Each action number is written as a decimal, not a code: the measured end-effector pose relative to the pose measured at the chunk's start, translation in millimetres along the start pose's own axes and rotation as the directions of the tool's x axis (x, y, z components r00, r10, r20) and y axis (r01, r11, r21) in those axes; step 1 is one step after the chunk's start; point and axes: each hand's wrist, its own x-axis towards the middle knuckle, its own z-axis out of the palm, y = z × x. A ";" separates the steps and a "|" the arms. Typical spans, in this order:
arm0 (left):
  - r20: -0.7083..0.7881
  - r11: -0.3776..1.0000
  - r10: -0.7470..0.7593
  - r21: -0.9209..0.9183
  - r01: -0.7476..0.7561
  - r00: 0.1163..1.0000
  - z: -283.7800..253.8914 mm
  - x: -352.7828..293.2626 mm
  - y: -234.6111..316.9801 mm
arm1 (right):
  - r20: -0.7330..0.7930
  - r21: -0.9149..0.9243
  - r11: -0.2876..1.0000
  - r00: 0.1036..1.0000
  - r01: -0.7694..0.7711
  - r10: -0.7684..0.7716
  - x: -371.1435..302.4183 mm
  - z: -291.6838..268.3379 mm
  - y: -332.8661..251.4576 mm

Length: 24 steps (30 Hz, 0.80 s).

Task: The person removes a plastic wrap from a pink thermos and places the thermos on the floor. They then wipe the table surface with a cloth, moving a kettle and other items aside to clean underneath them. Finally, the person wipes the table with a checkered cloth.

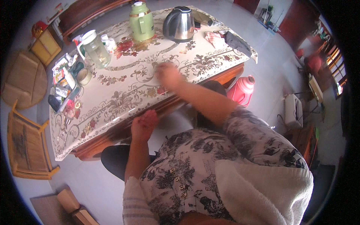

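My left hand (144,124) is at the near edge of the table, its fingers curled in. Whatever may be inside that hand is hidden. Over the flowered tablecloth (131,75), my right hand (169,77) is smeared by motion, so its fingers cannot be made out. Beyond the right hand stand a silver and black electric kettle (183,26) and a pale green thermos jug (142,24). A clear pitcher with a white lid (96,52) holds liquid, further left.
Bottles and small packages crowd a tray (71,97) at the table's left side. Cloths (225,39) lie at the far right corner. A pink thermos flask (243,89) stands on the floor right of the table. A wooden chair (28,140) is at the left.
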 end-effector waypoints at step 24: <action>-0.100 0.998 0.046 0.053 -0.041 0.994 -3.2 35.8 -19.4 | 0.155 0.316 0.913 0.935 0.260 -0.320 78.9 171.7 -141.5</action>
